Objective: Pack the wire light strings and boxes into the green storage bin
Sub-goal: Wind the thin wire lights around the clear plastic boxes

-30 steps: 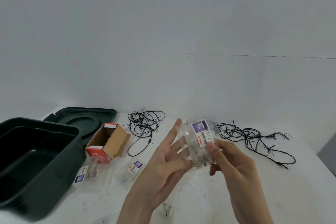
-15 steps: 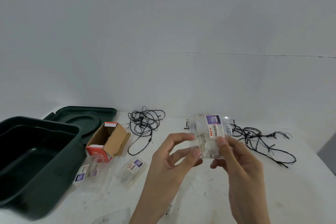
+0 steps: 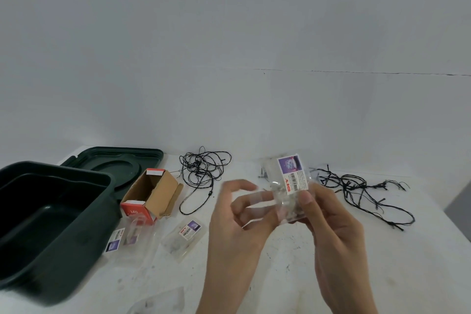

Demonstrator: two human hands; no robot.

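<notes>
My right hand (image 3: 334,232) grips a clear plastic box (image 3: 290,178) with a purple-and-white label, lifted above the white table. My left hand (image 3: 234,232) curls its fingers round the box's clear left end; its index finger is blurred. The dark green storage bin (image 3: 76,173) stands open at the far left with nothing visible inside. One black wire light string (image 3: 204,168) lies tangled at the back middle, another (image 3: 356,188) at the right. An open red-and-brown LED carton (image 3: 155,194) lies beside the bin. Two more clear labelled boxes (image 3: 184,236) (image 3: 125,237) lie in front of it.
The bin's green lid (image 3: 114,158) lies flat behind the bin against the wall. A loose clear plastic piece (image 3: 160,301) sits near the table's front edge. A small dark part (image 3: 263,173) lies behind the held box. The table's right edge runs close to the right-hand wire.
Both hands have carried the clear box a little up and to the right. My left fingers have gone from stretched out to curled at the box's left end.
</notes>
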